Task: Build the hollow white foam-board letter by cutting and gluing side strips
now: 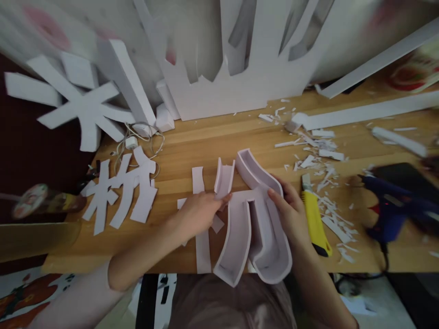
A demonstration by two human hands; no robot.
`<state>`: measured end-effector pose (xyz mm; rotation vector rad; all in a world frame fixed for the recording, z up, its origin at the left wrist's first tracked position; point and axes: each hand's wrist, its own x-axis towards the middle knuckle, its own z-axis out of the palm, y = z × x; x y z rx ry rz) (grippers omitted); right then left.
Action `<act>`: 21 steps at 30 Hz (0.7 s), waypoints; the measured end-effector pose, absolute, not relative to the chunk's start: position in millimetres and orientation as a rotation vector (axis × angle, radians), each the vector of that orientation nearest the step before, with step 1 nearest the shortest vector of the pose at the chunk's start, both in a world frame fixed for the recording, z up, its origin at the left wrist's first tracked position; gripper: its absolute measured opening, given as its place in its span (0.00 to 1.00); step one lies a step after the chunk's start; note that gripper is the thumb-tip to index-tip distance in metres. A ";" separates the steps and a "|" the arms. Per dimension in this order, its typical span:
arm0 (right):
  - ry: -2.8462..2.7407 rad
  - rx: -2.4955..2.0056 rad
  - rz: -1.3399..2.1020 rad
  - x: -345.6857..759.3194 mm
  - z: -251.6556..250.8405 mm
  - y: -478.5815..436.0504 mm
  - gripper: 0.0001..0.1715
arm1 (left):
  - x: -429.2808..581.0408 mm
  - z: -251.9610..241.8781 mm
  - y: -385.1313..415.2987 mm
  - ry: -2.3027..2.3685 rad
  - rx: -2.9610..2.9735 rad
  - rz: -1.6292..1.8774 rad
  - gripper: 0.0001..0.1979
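A hollow white foam-board character (240, 228), with raised walls round its strokes, lies tilted at the table's front edge, its lower part overhanging. My right hand (291, 210) grips its right side, thumb on the inner wall and fingers round the outside. My left hand (200, 212) is closed at the upper left of the character, fingertips pressed at the base of a short U-shaped stroke (224, 178); part of that contact is hidden. Under my left hand lies a flat white cut-out (203, 251). A yellow utility knife (314, 224) rests just right of my right hand.
Foam scraps (329, 178) litter the right side, near a blue glue gun (389, 205) and long foam strips (370, 109). Flat cut-out strokes (120, 187), a white cable (161, 141) and a jar (48, 201) are left. A finished-looking foam character (84, 100) and cut board (212, 98) stand behind.
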<state>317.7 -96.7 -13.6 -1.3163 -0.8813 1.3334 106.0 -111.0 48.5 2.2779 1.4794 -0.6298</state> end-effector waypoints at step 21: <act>-1.067 -1.128 1.118 323.4 -14.1 -92.4 0.22 | 111.5 66.4 -122.7 1.457 2.584 -0.671 0.23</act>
